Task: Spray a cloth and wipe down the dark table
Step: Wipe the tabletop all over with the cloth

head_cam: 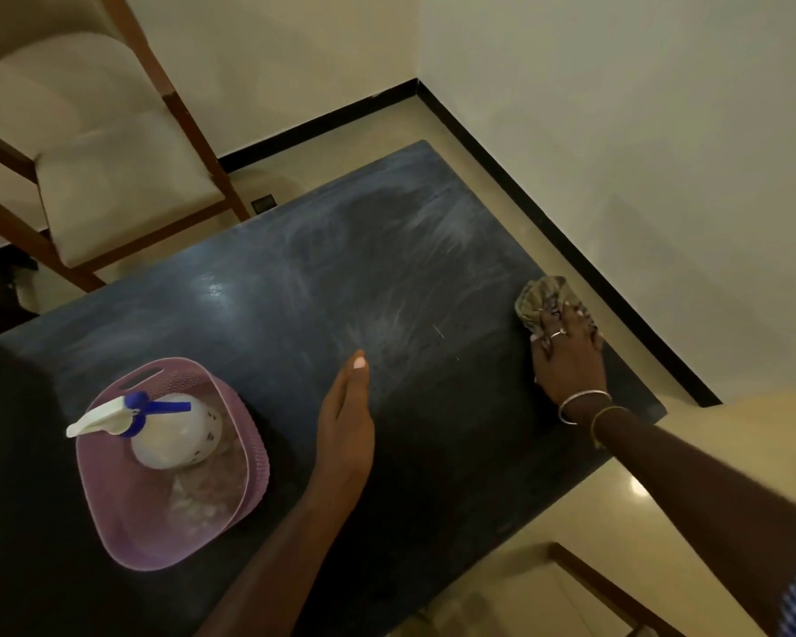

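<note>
- The dark bench (295, 287) fills the middle of the view, set at a slant, its top marked with pale, streaky smears and a small bright sheen towards the far left.
- The right hand (568, 356) reaches out to the bench's right edge and presses down on a bunched, patterned cloth (541, 298), with its fingers bent over the cloth and gripping it.
- The cloth lies on the bench top right at that edge, and its far end sticks out beyond the fingertips.
- A ring (558, 333) sits on one finger of the right hand, and thin bangles (580, 402) circle the wrist.
- The left hand (348, 420) is near the middle of the bench with fingers straight and held together, holding nothing; I cannot tell whether it touches the surface or is just above it.
- A lilac plastic basket (249, 480) stands on the bench to the left of the left hand, close beside it but apart.
- A white spray bottle (175, 429) with a blue collar lies tilted inside the basket, its white nozzle poking out over the basket's left rim.
- Something pale and crumpled lies in the bottom of the basket; it is too blurred to name.
- A cushioned chair (111, 177) with a wooden frame stands beyond the bench's far left side.
- The glossy cream floor (548, 521) shows around the bench, and a black skirting (570, 250) runs along the foot of the pale wall (616, 131).
</note>
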